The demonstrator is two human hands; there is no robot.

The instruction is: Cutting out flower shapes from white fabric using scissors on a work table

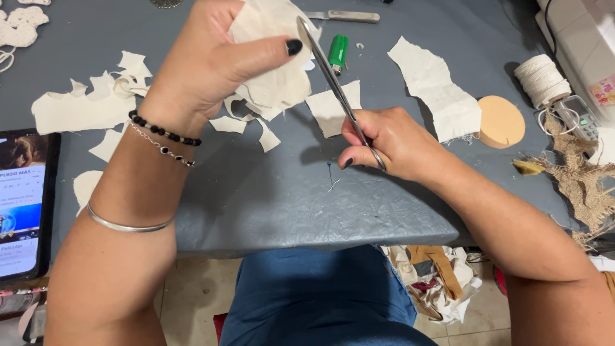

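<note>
My left hand (pixel 205 61) holds up a cream piece of fabric (pixel 272 57) above the grey table (pixel 256 198), thumb pressed across it. My right hand (pixel 387 141) grips metal scissors (pixel 330 74), whose blades point up and to the left and meet the fabric's right edge. The scissor handles are hidden inside my fist. Beaded and chain bracelets ring my left wrist, and a silver bangle sits further up the forearm.
Cream fabric scraps (pixel 83 109) lie across the table, with a larger strip (pixel 439 90) at the right. A green lighter (pixel 337 51), a knife (pixel 343 15), a tan disc (pixel 501 122), a twine spool (pixel 541 80), burlap (pixel 586 186) and a tablet (pixel 22 202) surround the work.
</note>
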